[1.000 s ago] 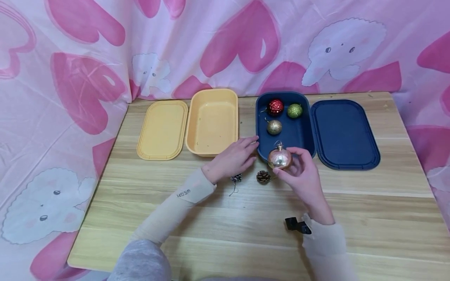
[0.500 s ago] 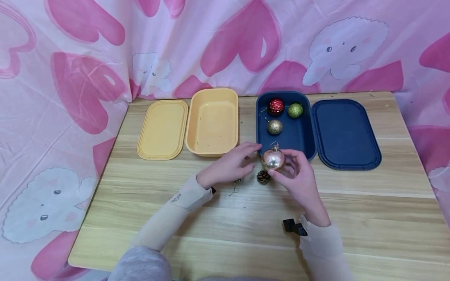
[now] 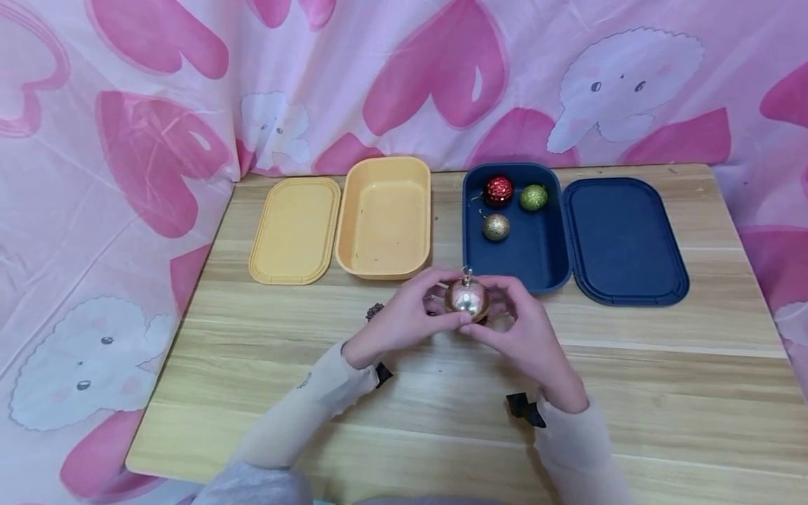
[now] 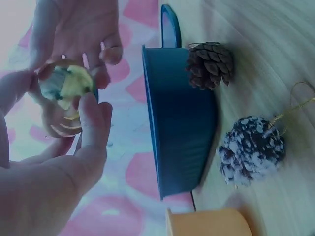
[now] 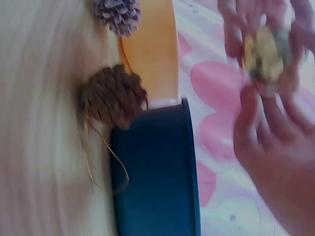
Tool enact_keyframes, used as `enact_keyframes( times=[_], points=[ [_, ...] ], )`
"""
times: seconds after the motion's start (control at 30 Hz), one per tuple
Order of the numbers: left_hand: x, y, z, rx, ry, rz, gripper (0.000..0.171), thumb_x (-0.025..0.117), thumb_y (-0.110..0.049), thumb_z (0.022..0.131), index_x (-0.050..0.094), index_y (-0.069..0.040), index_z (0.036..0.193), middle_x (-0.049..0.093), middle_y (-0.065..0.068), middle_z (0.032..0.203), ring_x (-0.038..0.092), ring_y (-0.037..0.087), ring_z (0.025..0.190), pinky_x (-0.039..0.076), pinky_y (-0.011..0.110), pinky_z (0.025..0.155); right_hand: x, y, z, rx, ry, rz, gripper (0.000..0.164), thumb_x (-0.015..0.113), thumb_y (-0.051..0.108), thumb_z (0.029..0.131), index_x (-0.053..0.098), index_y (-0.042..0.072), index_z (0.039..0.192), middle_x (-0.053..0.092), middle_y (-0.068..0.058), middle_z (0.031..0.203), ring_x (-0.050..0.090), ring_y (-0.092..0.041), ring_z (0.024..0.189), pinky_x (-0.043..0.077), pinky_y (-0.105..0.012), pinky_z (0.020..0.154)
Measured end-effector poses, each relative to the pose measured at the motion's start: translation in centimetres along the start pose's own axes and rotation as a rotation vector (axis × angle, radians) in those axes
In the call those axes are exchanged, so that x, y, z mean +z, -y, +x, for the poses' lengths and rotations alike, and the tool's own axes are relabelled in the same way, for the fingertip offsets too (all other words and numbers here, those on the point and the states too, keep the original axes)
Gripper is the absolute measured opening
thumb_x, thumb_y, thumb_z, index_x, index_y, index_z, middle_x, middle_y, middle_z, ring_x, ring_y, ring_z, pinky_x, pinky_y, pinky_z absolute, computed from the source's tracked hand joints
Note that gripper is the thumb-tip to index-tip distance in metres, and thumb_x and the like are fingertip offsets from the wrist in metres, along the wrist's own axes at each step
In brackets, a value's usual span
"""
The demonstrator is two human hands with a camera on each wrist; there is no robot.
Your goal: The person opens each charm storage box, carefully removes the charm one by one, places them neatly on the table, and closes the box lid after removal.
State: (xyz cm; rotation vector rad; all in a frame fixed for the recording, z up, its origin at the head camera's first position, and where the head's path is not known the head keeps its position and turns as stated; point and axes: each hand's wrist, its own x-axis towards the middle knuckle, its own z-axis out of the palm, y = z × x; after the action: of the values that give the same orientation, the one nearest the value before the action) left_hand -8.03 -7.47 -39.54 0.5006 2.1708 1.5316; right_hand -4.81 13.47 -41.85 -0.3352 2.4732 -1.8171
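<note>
A shiny rose-gold Christmas bauble [image 3: 467,298] with a metal cap is held up between both hands in front of the navy box [image 3: 533,270]. My left hand [image 3: 404,315] grips it from the left with thumb and fingers. From the other side my right hand [image 3: 527,326] pinches the same bauble, the two thumbs meeting near its lower side. Below on the table lie a brown pine cone [image 4: 210,64] with a gold loop and a white-frosted pine cone [image 4: 252,150]. In the head view the hands mostly hide both cones.
Inside the navy box lie a red bauble [image 3: 498,190], a green glitter bauble [image 3: 533,197] and a gold glitter bauble [image 3: 495,226]. Its navy lid [image 3: 628,242] lies to the right. A yellow box [image 3: 385,217] and yellow lid [image 3: 295,230] stand at the left, before a pink curtain [image 3: 435,70].
The right hand has carried the bauble leftward, away from over the navy box. The left hand has come off the box's edge and taken hold of the bauble too.
</note>
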Motion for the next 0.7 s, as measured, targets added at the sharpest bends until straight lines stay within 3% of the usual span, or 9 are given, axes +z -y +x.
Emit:
enact_keyframes(
  times=[0.1, 0.2, 0.3, 0.4, 0.53, 0.7],
  points=[
    [-0.4, 0.3, -1.3, -0.006, -0.040, 0.064, 0.058, 0.079, -0.022, 0.081, 0.054, -0.016, 0.133, 0.057, 0.000, 0.123, 0.060, 0.015, 0.102, 0.057, 0.024, 0.080, -1.1, -0.5, 0.3, -0.084, 0.018, 0.019, 0.054, 0.079, 0.000, 0.076, 0.056, 0.003, 0.125, 0.057, -0.009, 0.129, 0.058, -0.016, 0.103, 0.052, -0.020, 0.080],
    [-0.9, 0.8, -2.9, -0.025, -0.069, 0.082, 0.058, 0.080, -0.020, 0.079, 0.056, -0.014, 0.131, 0.060, 0.002, 0.121, 0.061, 0.016, 0.099, 0.057, 0.026, 0.079, -2.8, -1.1, 0.7, -0.079, -0.133, -0.007, 0.041, 0.074, -0.003, 0.080, 0.060, -0.002, 0.119, 0.059, -0.006, 0.119, 0.059, -0.010, 0.093, 0.051, -0.015, 0.075],
    [-1.4, 1.3, -4.5, -0.065, -0.092, 0.099, 0.056, 0.079, -0.021, 0.078, 0.056, -0.012, 0.129, 0.062, 0.004, 0.118, 0.061, 0.016, 0.096, 0.055, 0.026, 0.079, -4.3, -1.5, 1.1, 0.056, -0.351, -0.112, 0.029, 0.070, 0.005, 0.086, 0.063, 0.000, 0.113, 0.056, 0.004, 0.103, 0.055, -0.004, 0.079, 0.046, -0.012, 0.066],
    [-1.7, 1.9, -6.2, -0.119, -0.094, 0.122, 0.053, 0.079, -0.023, 0.079, 0.057, -0.013, 0.126, 0.064, 0.003, 0.114, 0.059, 0.014, 0.092, 0.053, 0.026, 0.077, -5.5, -2.1, 1.4, 0.244, -0.469, -0.218, 0.030, 0.067, 0.017, 0.090, 0.063, 0.005, 0.117, 0.050, 0.006, 0.101, 0.049, -0.003, 0.076, 0.040, -0.014, 0.064],
    [-1.9, 2.6, -8.3, -0.181, -0.052, 0.141, 0.053, 0.078, -0.027, 0.080, 0.056, -0.013, 0.125, 0.065, 0.003, 0.109, 0.060, 0.013, 0.087, 0.054, 0.025, 0.073, -6.6, -3.0, 1.7, 0.421, -0.491, -0.279, 0.039, 0.064, 0.024, 0.091, 0.058, 0.008, 0.126, 0.047, 0.002, 0.111, 0.046, -0.003, 0.079, 0.037, -0.019, 0.069],
    [-2.1, 3.9, -10.0, -0.252, -0.012, 0.103, 0.054, 0.077, -0.029, 0.080, 0.055, -0.009, 0.125, 0.065, 0.006, 0.106, 0.061, 0.015, 0.084, 0.054, 0.025, 0.072, -7.2, -3.7, 2.0, 0.517, -0.458, -0.273, 0.045, 0.062, 0.026, 0.092, 0.053, 0.009, 0.132, 0.048, 0.001, 0.120, 0.046, -0.001, 0.080, 0.040, -0.018, 0.068]
  ],
)
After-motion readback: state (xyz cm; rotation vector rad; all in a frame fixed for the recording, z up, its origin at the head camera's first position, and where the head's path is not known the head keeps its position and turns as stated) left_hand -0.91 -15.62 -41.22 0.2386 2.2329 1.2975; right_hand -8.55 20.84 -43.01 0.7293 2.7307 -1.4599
